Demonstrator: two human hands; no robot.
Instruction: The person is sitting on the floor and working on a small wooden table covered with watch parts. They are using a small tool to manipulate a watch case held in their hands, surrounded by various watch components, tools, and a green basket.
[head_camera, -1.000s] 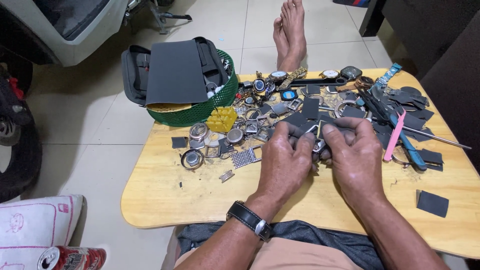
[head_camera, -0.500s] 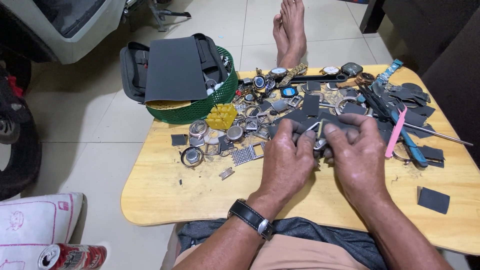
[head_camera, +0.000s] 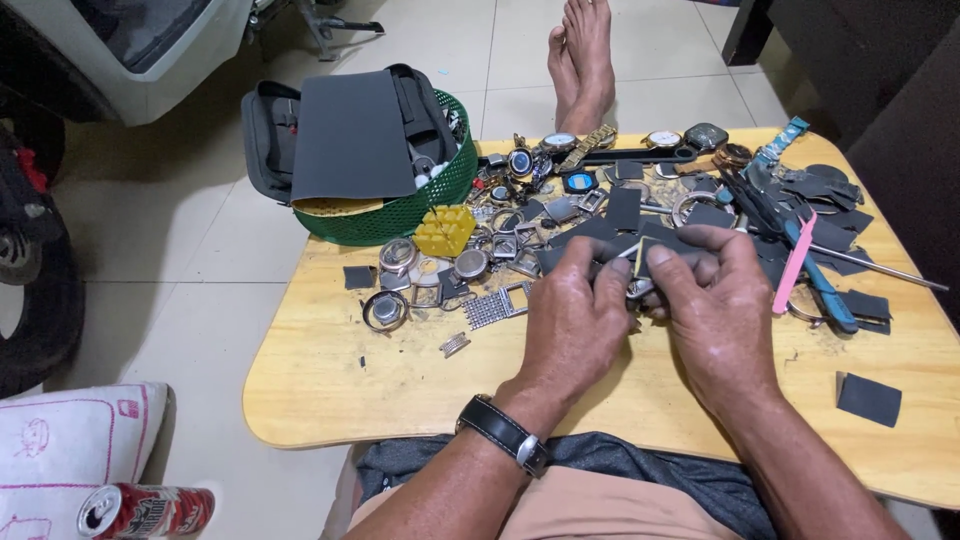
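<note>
Wooden worktop (head_camera: 330, 380): strewn at 12 o'clock with watch cases, straps and dark abrasive scraps. Green basket (head_camera: 400, 215), 10 o'clock: holds a black pouch. Left hand (head_camera: 575, 320) and right hand (head_camera: 715, 310), centre: both closed, pinching one small metal watch part (head_camera: 638, 262) with dark abrasive paper between them. Yellow block (head_camera: 445, 230), 11 o'clock. Progress, judged: part mid-handling; many loose cases (head_camera: 470, 263) lie unassembled.
</note>
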